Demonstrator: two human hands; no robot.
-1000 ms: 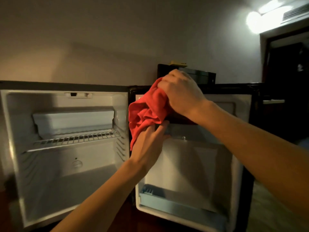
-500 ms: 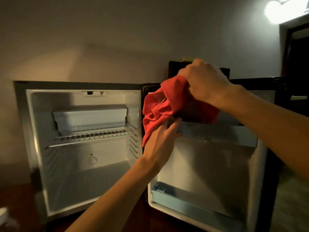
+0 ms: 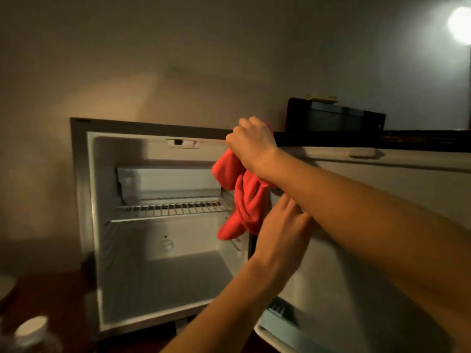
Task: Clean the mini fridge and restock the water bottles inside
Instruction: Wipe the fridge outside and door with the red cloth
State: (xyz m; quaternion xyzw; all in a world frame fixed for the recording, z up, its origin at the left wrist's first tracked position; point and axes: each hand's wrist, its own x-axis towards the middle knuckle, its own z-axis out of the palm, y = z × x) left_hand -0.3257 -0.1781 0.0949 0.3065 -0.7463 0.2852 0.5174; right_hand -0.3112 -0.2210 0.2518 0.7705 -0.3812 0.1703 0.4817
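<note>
Both hands now at the fridge's [image 3: 84, 200] upper right corner, right hand [image 3: 251, 145] fisted around red cloth [image 3: 244, 200], left hand [image 3: 283, 233] fingers unclear.

One view only, from a wide-angle camera worn on the head. It looks forward and slightly down from close in front of the open fridge [image 3: 163, 225], which fills the middle and left, seen nearly square-on. The open door [image 3: 382, 225] runs off the right edge, its inner face turned to the lens. Both forearms enter from the lower right, very near. The wall [image 3: 178, 59] fills the upper half; straight edges bow toward the borders.
</note>
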